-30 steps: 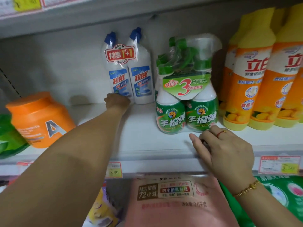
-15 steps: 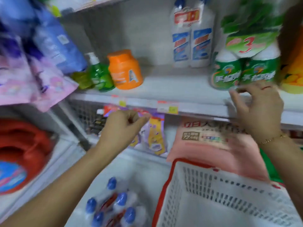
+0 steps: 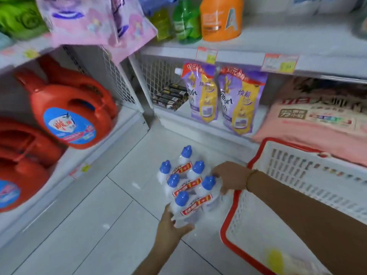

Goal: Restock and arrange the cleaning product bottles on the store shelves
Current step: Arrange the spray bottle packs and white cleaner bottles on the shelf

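Where the floor [image 3: 89,225] runs into the corner between the two shelf units, a shrink-wrapped pack of bottles [image 3: 188,187] stands upright: six white bottles with blue caps, and red banners reading "1+1". Left hand [image 3: 168,233] grips the near end of the pack, thumb spread to one side and fingers curled up the other. Right hand [image 3: 230,178] is curled over the far right side, fingertips at a blue cap and a bracelet at the wrist. The pack sits just beside the red rim of a white basket [image 3: 224,233], right of it. Open tile lies left of the pack and toward the near edge. On the lower shelf sit two purple-and-yellow pouches [image 3: 238,104] lettered "Comfort", partly cut off, and a pink bag [image 3: 317,120] marked "72". On the shelf above is an orange jug [image 3: 220,18] with a large "A". The price tags [image 3: 280,63] on that shelf's front edge are too blurred to read. The left unit holds red jugs [image 3: 71,108] with blue oval labels, their text unreadable.
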The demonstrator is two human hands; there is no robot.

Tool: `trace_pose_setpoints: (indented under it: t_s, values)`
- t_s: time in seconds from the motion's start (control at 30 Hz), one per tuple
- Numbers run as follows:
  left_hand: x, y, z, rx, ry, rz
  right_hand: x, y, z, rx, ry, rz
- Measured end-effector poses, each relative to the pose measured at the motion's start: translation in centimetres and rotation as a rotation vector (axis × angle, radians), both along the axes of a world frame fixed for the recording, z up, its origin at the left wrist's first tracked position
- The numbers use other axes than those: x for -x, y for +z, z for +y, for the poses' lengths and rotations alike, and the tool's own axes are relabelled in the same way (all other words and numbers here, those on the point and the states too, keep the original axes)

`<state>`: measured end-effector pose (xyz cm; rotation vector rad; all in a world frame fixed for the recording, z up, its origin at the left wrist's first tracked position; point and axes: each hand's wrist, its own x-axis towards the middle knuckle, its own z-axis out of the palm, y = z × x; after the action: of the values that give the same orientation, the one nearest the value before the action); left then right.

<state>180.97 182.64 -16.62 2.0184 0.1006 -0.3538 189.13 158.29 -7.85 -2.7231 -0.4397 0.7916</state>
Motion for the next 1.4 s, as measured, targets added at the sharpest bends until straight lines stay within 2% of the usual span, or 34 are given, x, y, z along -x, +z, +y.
trace_pose_setpoints:
  t_s: [0.17,0.3,0.4,0.57,0.63,0.73,0.77,0.83,0.9,1.0,1.17,1.23,1.27,1.33,1.4]
  values:
    - [-0.7,-3.3,-0.9,0.041,0.091,-0.020,-0.1,-0.8,1.6,-0.086,-0.064,-0.039]
    - [0.7,-0.3,0.0,0.091,0.076,-0.115,0.4,0.2,0.7,-0.316,-0.182,-0.026]
    - [1.8,4.7,1.1,0.166,0.076,-0.191,0.6,4.2,0.7,-0.480,-0.156,-0.100]
    - [0.3,16.2,2.1,0.319,0.082,-0.409,0.6,14.7,0.6,-1.110,-0.324,-0.145]
    - [-1.3,20.4,1.5,0.390,0.045,-0.512,0.5,17.6,-0.8,-1.123,-0.308,-0.204]
    - [-4.0,25.0,-0.8,0.556,0.054,-0.598,0.8,19.2,-3.5,-0.886,-0.253,-0.205]
    - [-4.9,26.1,-1.8,0.600,0.049,-0.611,1.0,19.3,-4.4,-0.891,-0.257,-0.187]
    - [-6.8,27.9,-4.2,0.689,0.013,-0.614,0.9,19.7,-6.3,-1.053,-0.320,-0.220]
    - [-8.7,29.3,-6.9,0.765,-0.040,-0.580,1.1,20.8,-8.3,-1.161,-0.388,-0.384]
    - [-10.8,31.4,-11.5,0.726,-0.104,-0.574,1.2,21.8,-11.4,-1.177,-0.487,-0.623]
    - [-13.0,33.8,-17.9,0.544,-0.178,-0.794,0.2,21.2,-15.2,-1.310,-0.607,-0.754]
    - [-14.3,34.1,-19.8,0.523,-0.189,-0.842,-0.5,20.9,-17.0,-1.227,-0.630,-0.848]
    - [-15.0,34.3,-20.8,0.510,-0.197,-0.858,-0.9,20.7,-18.4,-1.109,-0.672,-0.942]
    - [-16.5,34.8,-23.0,0.460,-0.216,-0.890,-1.0,20.5,-22.1,-0.765,-0.822,-1.139]
    - [-18.2,35.3,-25.1,0.392,-0.248,-0.917,-0.1,20.4,-26.1,-0.377,-0.957,-1.231]
